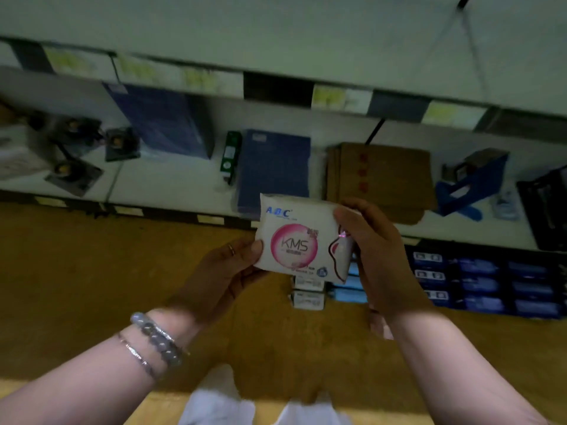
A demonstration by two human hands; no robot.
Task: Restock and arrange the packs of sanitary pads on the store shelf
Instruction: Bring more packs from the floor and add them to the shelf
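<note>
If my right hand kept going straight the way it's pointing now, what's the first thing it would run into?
Your right hand, gripping the white pack, would probably meet the brown cardboard stack on the shelf first, near its left edge; depth is unclear.

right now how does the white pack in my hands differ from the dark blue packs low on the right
Colour: the white pack has a pink ring marked KMS; the dark blue packs show only pale marks. State: the left hand and right hand hold the white pack up by its edges; the dark blue packs lie stacked in rows. Both look like flat wrapped packs.
</note>
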